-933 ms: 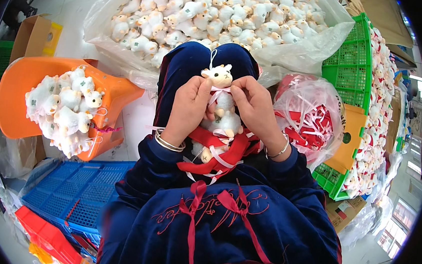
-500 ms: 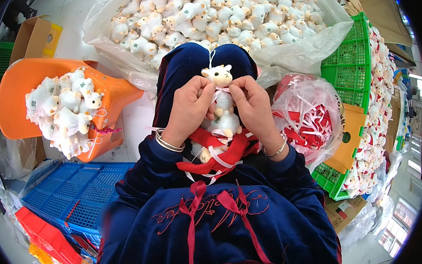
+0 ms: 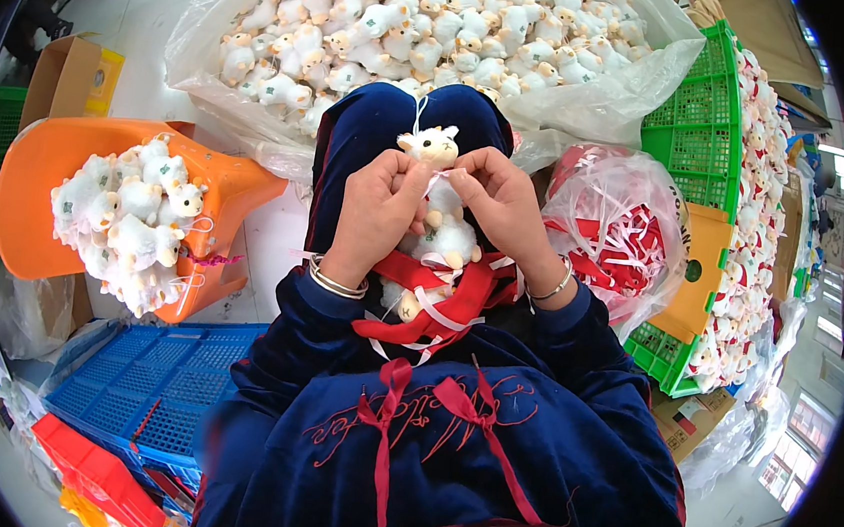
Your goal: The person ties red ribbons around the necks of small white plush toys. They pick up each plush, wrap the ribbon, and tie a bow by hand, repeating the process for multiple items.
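L hand (image 3: pixel 375 207) + R hand (image 3: pixel 499 205): thumb & index pinching thin ribbon (image 3: pixel 439 176) at toy's neck; tips partly hidden. Toy (image 3: pixel 452 238) betw. hands, over lap (image 3: pixel 362 126), head end away from wearer. Risk: ribbon prob. slips if pinch slackens; uneven pull may twist toy. Red strips (image 3: pixel 475 286) just below, poss. snag.

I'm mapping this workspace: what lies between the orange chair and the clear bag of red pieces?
Head view: pale floor, then blue trousers, with the left hand, white plush toy and right hand over them.
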{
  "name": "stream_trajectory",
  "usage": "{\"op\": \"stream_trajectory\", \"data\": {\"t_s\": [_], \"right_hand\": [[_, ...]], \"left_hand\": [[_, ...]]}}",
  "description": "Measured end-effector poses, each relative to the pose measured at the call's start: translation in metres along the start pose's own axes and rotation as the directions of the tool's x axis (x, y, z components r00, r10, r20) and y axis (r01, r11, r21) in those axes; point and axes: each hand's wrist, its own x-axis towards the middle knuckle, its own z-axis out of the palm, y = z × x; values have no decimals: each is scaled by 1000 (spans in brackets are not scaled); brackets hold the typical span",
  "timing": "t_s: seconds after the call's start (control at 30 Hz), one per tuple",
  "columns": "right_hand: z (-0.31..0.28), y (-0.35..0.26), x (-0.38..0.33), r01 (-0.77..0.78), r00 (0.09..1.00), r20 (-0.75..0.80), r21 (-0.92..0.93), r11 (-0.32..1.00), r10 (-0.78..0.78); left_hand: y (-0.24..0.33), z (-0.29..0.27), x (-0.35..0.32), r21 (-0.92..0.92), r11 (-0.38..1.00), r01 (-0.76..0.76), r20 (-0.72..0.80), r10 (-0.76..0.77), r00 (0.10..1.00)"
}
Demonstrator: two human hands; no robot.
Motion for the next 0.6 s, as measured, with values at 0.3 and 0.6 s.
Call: {"op": "stream_trajectory", "data": {"t_s": [0.3, 0.6], "right_hand": [[4, -1, 1, 48, 999, -16, 22, 999, -48], [2, 1, 1, 20, 999, 23, 80, 997, -22]], "left_hand": [[-2, 2, -1, 27, 999, -44, -7, 44, 999], [-4, 0, 0, 15, 999, -32, -5, 32, 999]]}}
